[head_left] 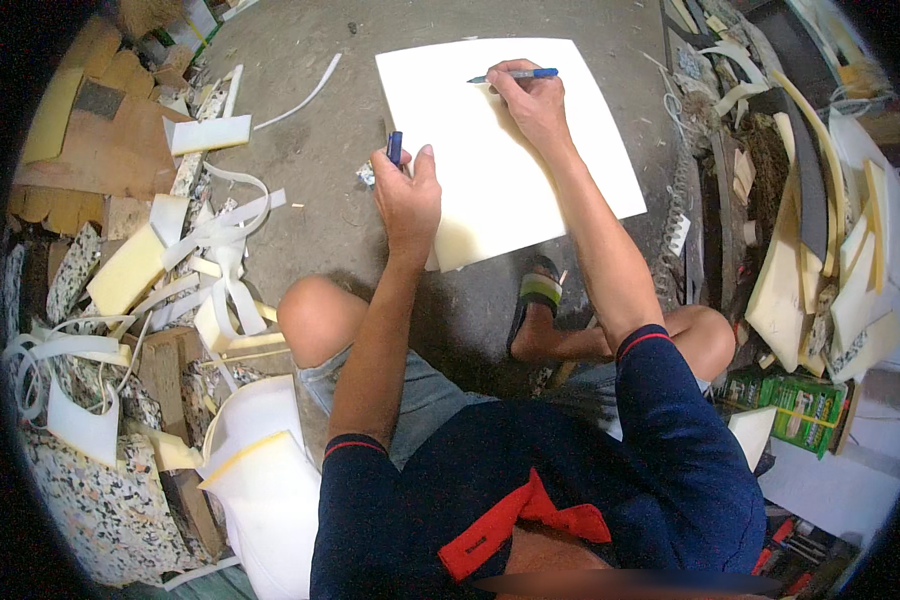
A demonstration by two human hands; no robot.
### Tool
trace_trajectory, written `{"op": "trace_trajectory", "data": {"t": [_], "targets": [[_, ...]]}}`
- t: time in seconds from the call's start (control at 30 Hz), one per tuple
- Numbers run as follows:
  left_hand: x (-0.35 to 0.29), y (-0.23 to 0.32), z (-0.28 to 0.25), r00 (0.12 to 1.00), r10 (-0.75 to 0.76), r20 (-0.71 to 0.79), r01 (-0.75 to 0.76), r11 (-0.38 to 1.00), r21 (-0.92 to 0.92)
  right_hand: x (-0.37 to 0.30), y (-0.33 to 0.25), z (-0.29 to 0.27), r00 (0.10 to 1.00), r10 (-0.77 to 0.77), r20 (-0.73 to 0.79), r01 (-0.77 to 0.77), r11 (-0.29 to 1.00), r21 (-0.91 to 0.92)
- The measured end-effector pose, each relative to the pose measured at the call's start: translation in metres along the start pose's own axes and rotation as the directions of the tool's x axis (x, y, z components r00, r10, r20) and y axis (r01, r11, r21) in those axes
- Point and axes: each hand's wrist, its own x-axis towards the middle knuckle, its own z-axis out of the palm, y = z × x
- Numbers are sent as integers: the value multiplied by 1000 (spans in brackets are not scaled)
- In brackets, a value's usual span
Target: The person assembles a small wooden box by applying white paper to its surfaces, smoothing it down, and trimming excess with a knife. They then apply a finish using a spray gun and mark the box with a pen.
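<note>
A large pale sheet point(510, 190), which looks like foam, lies before me on the grey floor. Its surface is bright and overexposed, so I cannot make out any marks. Near its far edge my right hand point(536, 112) pinches a blue marker pen point(520, 74), the dark tip pointing left at the sheet. At the sheet's left edge is my left hand point(410, 200), fingers curled round a dark blue pen cap point(395, 148) that stands upright. A small crumpled scrap point(366, 175) shows beside those fingers.
Foam strips and offcuts point(235, 225) are heaped on the left, with speckled foam blocks point(100, 500). Bent foam pieces point(780, 290) lean at the right, near a green package point(790, 412). A coiled cord point(675, 200) runs along that side. My sandalled foot point(538, 310) is near the sheet.
</note>
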Motion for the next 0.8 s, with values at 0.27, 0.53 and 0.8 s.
{"op": "trace_trajectory", "data": {"t": [0.27, 0.53, 0.8], "targets": [[3, -7, 1, 997, 74, -20, -75, 997, -21, 5, 10, 3, 1000, -10, -7, 10, 999, -31], [0, -2, 0, 993, 113, -41, -110, 992, 57, 1, 6, 2, 999, 23, -27, -25, 996, -89], [3, -5, -1, 998, 58, -10, -58, 998, -17, 2, 3, 9, 998, -30, -57, 26, 997, -77]]}}
